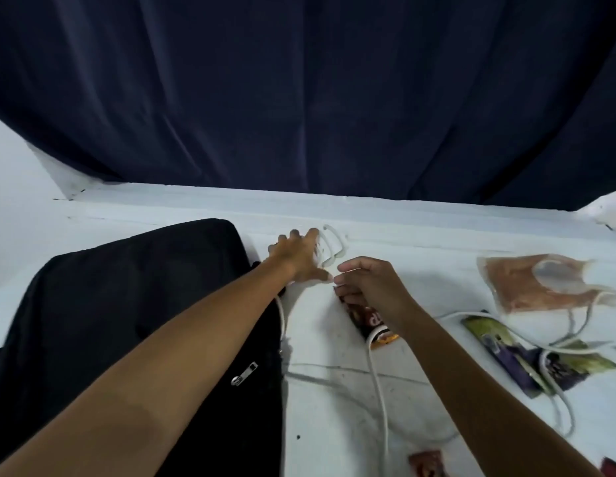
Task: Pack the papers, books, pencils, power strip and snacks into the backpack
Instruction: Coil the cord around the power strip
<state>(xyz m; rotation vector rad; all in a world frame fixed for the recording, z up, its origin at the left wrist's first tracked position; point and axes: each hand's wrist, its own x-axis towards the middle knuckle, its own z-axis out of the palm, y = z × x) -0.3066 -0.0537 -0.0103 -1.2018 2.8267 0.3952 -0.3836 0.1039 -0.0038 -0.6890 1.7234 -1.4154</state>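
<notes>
A black backpack (134, 321) lies flat on the left of the white table, its zipper pull (244, 373) facing me. The power strip's white cable (378, 390) trails across the table. Several of its loops (332, 246) are gathered at the back under my left hand (299, 258), whose fingers close over them. My right hand (371, 287) sits just to the right, fingers curled and pinching the cable. A brown snack packet (370, 323) lies partly under that hand. The power strip's body is hidden.
A clear bag of orange-brown snack (526, 287) lies at the right. Green and purple packets (506, 349) lie under the cable nearby. Small packets (426, 464) sit at the near edge. A dark blue curtain (316, 98) hangs behind the table.
</notes>
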